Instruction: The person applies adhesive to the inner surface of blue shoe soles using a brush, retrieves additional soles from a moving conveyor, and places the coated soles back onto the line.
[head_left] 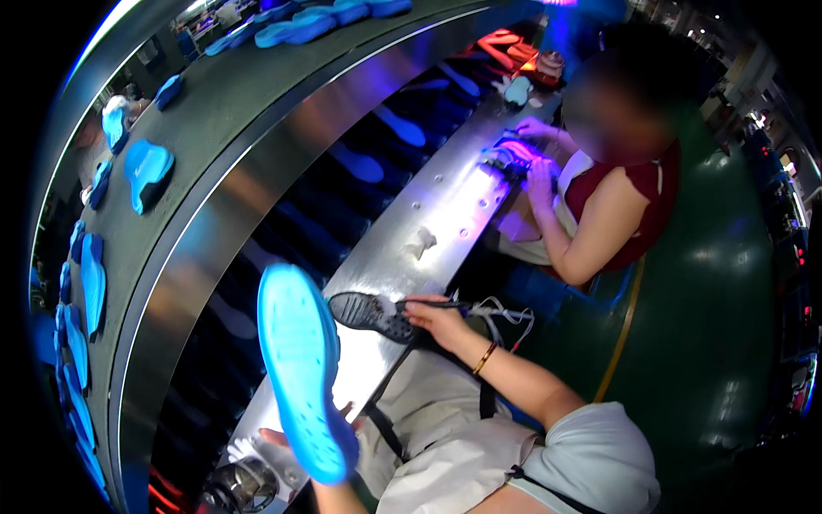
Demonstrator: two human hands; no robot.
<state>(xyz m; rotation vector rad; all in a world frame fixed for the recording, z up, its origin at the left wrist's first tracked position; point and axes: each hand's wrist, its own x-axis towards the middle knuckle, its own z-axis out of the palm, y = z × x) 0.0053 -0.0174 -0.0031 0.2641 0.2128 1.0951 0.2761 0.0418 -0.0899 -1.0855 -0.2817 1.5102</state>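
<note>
My left hand (274,438) is wrapped round a bright blue foam shoe sole (300,351), holding it up with its underside showing. Most of that hand is hidden behind the sole. Small holes dot the sole's lower end. In my right hand (441,320) is a thin, dark-handled tool (445,304); pale cords trail behind it. The tool's tip is too small to make out. Just left of this hand a black shoe sole (368,315) lies on the metal bench (385,270), with my fingers close to its edge.
A conveyor belt (205,111) on the left carries several blue soles (147,171). More soles lie in the dark gap beside the bench. Another person (616,171) works further along, under purple light. A metal cup-like container (240,488) stands at the lower left.
</note>
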